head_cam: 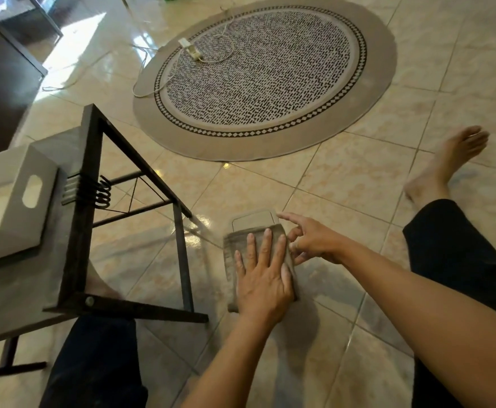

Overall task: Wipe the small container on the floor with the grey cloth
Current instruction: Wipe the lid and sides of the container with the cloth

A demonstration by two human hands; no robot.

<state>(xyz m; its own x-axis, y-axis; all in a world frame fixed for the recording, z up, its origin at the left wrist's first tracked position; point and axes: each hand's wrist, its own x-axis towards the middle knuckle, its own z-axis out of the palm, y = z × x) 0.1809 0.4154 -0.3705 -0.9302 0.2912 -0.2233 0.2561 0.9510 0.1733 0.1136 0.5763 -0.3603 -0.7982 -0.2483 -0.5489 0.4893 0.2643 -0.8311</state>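
A small clear container (254, 219) lies on the tiled floor between my legs, only its far end showing. The grey cloth (231, 252) is spread flat over the rest of it. My left hand (263, 275) presses down on the cloth, palm flat and fingers spread. My right hand (308, 240) is at the container's right edge, fingers apart, fingertips touching the rim and the cloth's side. Whether the right hand grips the container I cannot tell.
A low black-framed table (94, 201) stands close on the left with a grey box (11, 207) on it. A round patterned rug (264, 75) lies ahead, with a white charger and cable (191, 50). My right foot (446, 163) stretches out at the right.
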